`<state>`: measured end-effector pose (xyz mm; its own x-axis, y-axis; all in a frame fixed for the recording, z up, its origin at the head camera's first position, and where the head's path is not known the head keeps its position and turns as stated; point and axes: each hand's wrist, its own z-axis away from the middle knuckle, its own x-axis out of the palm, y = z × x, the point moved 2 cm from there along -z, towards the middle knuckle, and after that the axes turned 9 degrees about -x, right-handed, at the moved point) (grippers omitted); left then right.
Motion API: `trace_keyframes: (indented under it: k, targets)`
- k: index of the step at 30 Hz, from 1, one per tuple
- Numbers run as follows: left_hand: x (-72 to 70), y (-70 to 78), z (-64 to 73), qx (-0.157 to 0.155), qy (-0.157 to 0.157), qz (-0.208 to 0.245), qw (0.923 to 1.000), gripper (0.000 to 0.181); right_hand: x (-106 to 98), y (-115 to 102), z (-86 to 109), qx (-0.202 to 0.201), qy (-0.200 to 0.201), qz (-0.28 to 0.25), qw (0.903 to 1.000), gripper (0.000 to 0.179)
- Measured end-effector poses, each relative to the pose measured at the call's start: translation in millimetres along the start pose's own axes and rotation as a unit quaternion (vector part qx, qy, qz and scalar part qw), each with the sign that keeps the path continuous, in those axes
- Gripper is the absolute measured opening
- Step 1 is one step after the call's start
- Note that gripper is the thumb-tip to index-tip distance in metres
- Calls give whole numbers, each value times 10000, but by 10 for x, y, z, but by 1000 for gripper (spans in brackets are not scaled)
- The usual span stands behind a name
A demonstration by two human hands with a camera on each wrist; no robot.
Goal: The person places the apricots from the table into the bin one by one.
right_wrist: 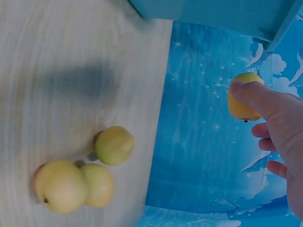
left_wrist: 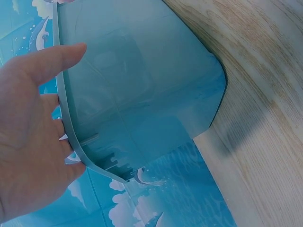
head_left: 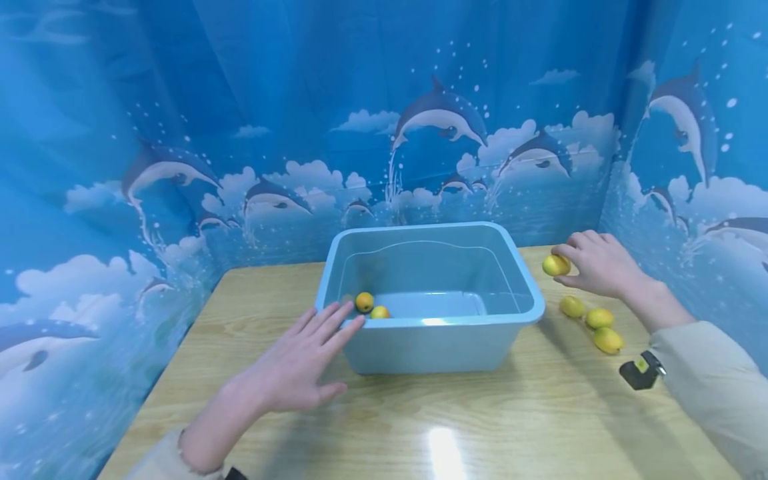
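A light blue plastic bin (head_left: 420,347) stands on the wooden table, with two lemons inside: one lemon (head_left: 364,302) near its left wall and another lemon (head_left: 380,312) partly hidden by the front rim. My left hand (head_left: 300,367) is spread at the bin's front left corner, its fingers straight and reaching to the rim; whether they touch it I cannot tell. To the right of the bin, my right hand (head_left: 600,263) pinches a yellow lemon (right_wrist: 245,97) between thumb and fingers, raised above the table. Below that hand lie three lemons (head_left: 599,318) close together.
The wooden table (head_left: 252,300) ends against blue curtains (head_left: 288,100) printed with dolphins, at the back and both sides. A small black device (head_left: 642,371) is fixed at the right sleeve (head_left: 708,373).
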<state>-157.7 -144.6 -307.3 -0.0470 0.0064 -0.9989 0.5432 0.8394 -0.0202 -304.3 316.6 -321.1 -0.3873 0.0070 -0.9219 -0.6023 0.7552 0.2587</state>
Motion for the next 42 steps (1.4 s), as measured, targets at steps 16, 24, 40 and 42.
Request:
trace_keyframes:
  k: [16,24,40,42]
  targets:
    - [-8,-10,-1,-42,-66,24,10000,94,-323,27,-276,-88,68,-34,9999,44]
    - [-8,-8,-1,-24,-26,-20,10000,93,-467,14,-461,-207,211,-5,9996,44]
    - [-8,-4,-4,-71,-92,-83,9999,94,-529,-126,-854,-621,225,-2,9978,43]
    - [-10,-3,-2,-77,-90,-96,9999,94,-527,-140,-893,-655,209,9,9976,44]
